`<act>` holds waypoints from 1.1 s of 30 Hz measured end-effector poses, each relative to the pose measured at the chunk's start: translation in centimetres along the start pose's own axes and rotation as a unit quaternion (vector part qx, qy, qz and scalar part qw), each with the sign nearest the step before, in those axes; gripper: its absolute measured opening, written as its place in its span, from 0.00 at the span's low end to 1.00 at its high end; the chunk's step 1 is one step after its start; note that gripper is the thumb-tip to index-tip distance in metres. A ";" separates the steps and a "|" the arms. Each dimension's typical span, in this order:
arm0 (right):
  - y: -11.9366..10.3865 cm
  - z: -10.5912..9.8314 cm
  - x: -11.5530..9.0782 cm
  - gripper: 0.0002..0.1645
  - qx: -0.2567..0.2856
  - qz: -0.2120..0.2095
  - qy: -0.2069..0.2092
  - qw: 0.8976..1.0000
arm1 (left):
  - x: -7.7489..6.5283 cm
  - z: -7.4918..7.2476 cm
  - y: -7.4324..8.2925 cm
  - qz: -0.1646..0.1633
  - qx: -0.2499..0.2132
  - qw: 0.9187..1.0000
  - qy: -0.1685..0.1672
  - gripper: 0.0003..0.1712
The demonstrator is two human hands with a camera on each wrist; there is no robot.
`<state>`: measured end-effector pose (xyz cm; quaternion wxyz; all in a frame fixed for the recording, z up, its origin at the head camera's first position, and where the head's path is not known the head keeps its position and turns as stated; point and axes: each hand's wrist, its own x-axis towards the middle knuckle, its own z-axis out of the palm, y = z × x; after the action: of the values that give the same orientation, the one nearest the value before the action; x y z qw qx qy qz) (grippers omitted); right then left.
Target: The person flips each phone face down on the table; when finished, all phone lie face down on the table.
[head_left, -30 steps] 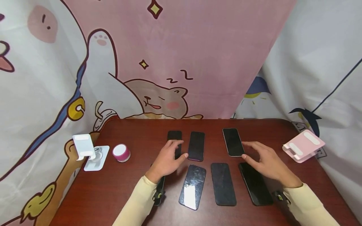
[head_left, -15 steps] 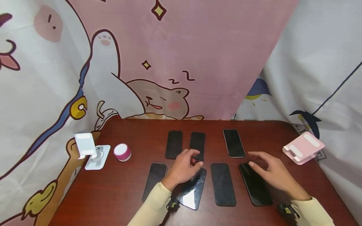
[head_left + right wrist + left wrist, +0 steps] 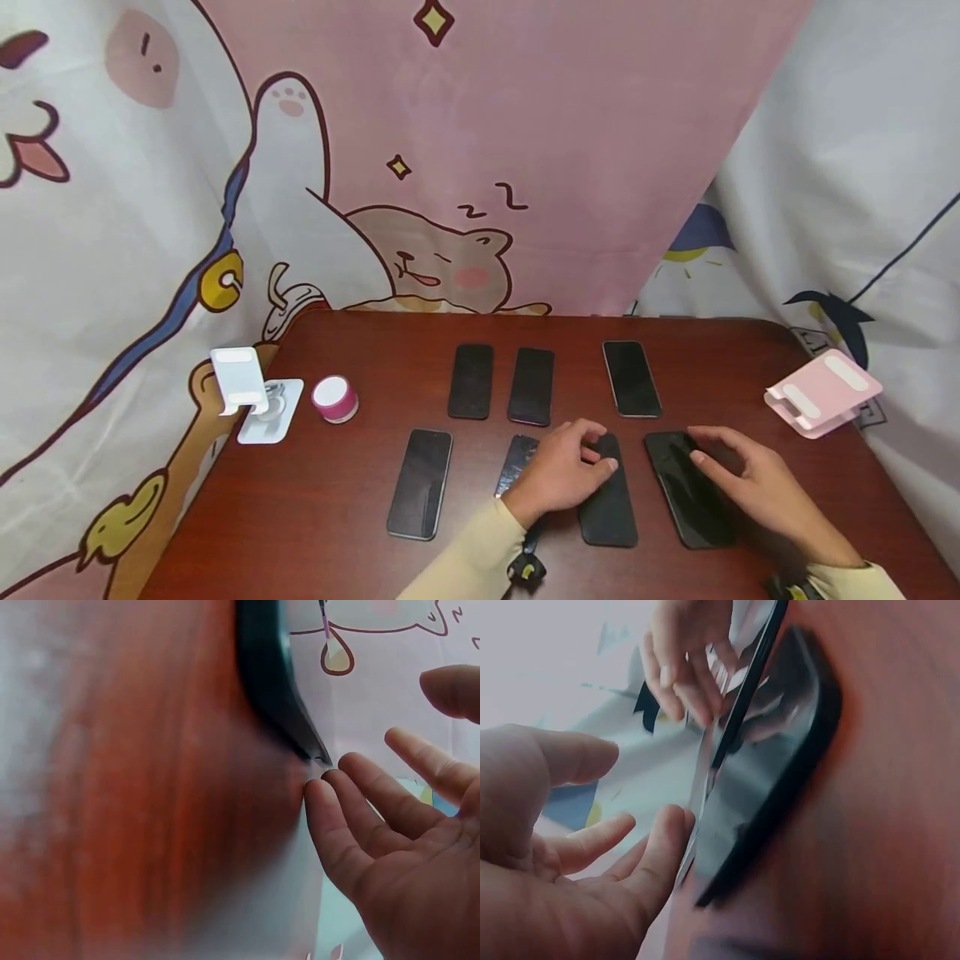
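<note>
Several smartphones lie on the table in two rows in the head view. My left hand (image 3: 558, 468), fingers loosely bent, is over the upper part of a black phone (image 3: 611, 517) in the front row. Its forearm and wrist partly cover a phone with a marked, shiny screen (image 3: 516, 460). My right hand (image 3: 768, 483) is at the upper right edge of the rightmost front phone (image 3: 692, 500), thumb over its screen. In the left wrist view the left fingers (image 3: 664, 847) spread with nothing between them. In the right wrist view the right fingertips (image 3: 322, 795) are near a phone's corner (image 3: 281, 705).
Another phone (image 3: 420, 485) lies at the front left. At the back are phones left (image 3: 471, 381), middle (image 3: 531, 386) and right (image 3: 632, 379). A white stand (image 3: 243, 387) and pink jar (image 3: 335, 399) are on the left, a pink stand (image 3: 825, 393) on the right. Patterned curtains surround the table (image 3: 300, 500).
My left hand has passed rightward from the back left phone over the others to the third front phone. My right hand has drawn back slightly from the back right phone to the front right one.
</note>
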<state>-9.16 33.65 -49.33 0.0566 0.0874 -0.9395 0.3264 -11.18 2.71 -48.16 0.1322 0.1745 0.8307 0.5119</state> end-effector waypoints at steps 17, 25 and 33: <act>0.8 -1.0 -1.6 0.34 0.140 0.130 -0.124 0.974 | 0.7 5.5 1.9 -0.136 -0.315 0.935 -0.091 0.36; 1.4 -1.1 -1.5 0.37 0.185 0.156 -0.139 0.960 | 1.1 6.9 1.6 -0.144 -0.410 0.898 -0.063 0.36; 1.3 -0.8 -1.5 0.36 0.206 0.146 -0.127 0.959 | 0.8 7.6 2.0 -0.136 -0.402 0.905 -0.024 0.36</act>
<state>-7.93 35.33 -49.72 -0.1308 0.0003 -0.8541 0.5034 -8.57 9.98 -49.70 0.2790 0.0039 0.5669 0.7751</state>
